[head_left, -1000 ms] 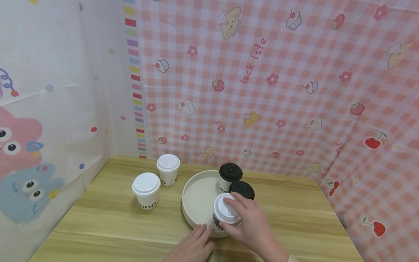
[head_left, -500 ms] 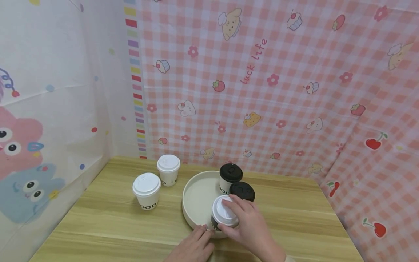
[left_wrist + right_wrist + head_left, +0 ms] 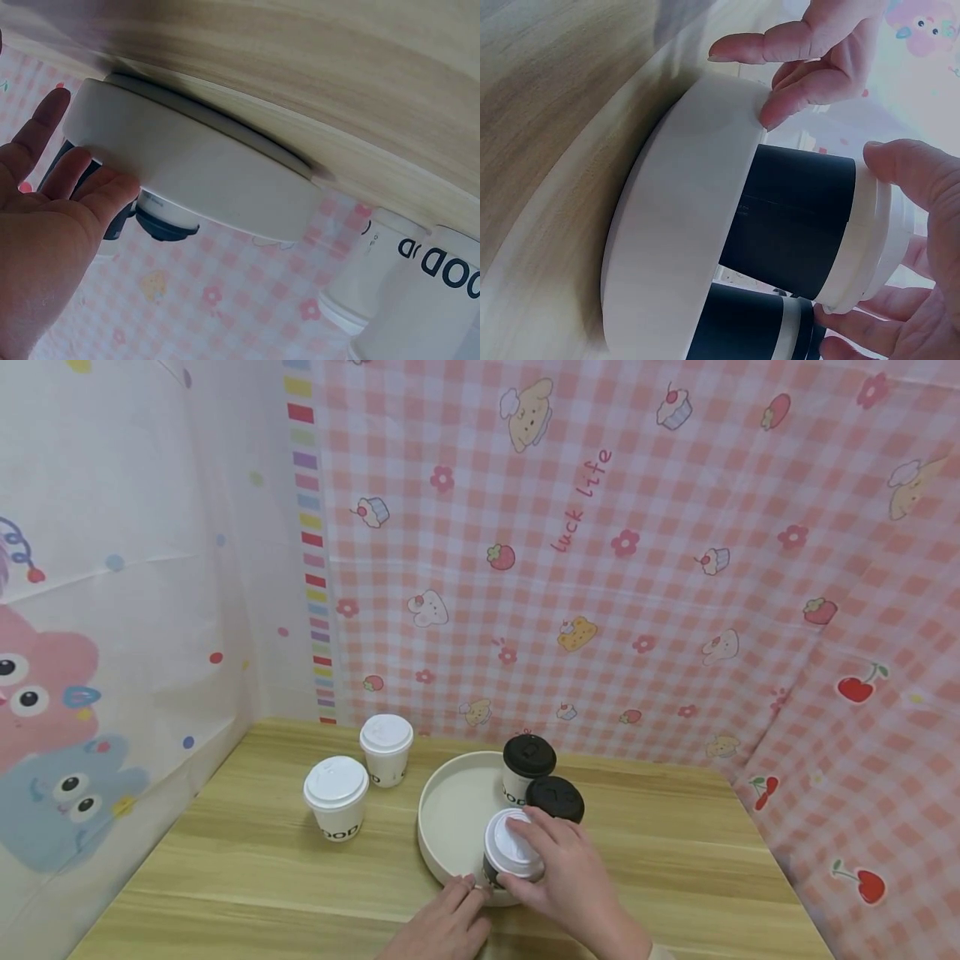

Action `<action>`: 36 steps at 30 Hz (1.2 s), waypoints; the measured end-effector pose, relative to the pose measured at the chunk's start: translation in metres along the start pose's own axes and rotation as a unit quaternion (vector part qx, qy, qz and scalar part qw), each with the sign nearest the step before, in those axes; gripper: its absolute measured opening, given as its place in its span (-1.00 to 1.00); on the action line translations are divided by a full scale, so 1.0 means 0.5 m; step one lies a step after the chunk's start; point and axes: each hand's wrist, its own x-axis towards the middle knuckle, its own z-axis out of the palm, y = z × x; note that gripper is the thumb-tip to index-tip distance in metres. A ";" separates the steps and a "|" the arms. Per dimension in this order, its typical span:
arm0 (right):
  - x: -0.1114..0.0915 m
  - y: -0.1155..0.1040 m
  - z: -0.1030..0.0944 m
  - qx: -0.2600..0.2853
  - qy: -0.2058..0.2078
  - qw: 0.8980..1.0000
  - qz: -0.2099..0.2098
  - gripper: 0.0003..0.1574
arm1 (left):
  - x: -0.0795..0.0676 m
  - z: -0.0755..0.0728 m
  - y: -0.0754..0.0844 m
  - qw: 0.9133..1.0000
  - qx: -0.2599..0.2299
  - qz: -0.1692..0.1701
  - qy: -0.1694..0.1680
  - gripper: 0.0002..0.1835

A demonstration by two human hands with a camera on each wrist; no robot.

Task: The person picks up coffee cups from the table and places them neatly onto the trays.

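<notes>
My right hand [image 3: 573, 881] grips the white lid of a paper coffee cup [image 3: 512, 843], thumb on one side and fingers on the other. In the right wrist view this cup's dark sleeve [image 3: 795, 217] shows, its lower end hidden behind the wall of a cream round tray [image 3: 682, 202]. Fingers of my left hand [image 3: 442, 920] touch the tray's near rim, fairly straight, as the left wrist view also shows. Two coffee cups with black lids stand in the tray, one at the back [image 3: 529, 758] and one at the right [image 3: 557, 798], the latter partly hidden by my right hand.
Left of the tray, two white-lidded coffee cups stand on the wooden table [image 3: 247, 877], one nearer [image 3: 337, 793] and one farther back [image 3: 386, 747]. A pink checked cloth [image 3: 465, 635] hangs behind, and patterned cloths hang at both sides.
The white-lidded cup in my right hand has moved slightly left and nearer to me over the tray, mostly in the first half second. My left hand has stayed at the rim.
</notes>
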 end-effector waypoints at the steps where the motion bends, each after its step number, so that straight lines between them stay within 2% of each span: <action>1: 0.000 0.000 0.000 0.001 -0.001 1.000 0.000 -0.14 | 0.000 0.000 0.000 1.000 0.000 0.001 0.002 -0.79; 7: 0.001 -0.002 0.003 -0.003 -0.005 1.000 -0.002 -0.14 | 0.000 0.001 -0.001 1.000 -0.002 0.005 0.006 -0.81; 18: 0.002 0.000 0.011 -0.009 -0.004 1.000 -0.009 -0.16 | 0.000 -0.003 0.001 1.000 -0.016 -0.002 -0.016 -0.76; 31: 0.012 -0.012 0.002 -0.018 -0.056 0.998 0.025 -0.23 | 0.000 -0.012 0.006 0.999 -0.024 -0.006 -0.049 -0.72; 36: 0.014 -0.013 0.001 -0.013 -0.092 0.995 0.047 -0.24 | 0.000 -0.014 0.008 0.998 -0.032 -0.010 -0.060 -0.67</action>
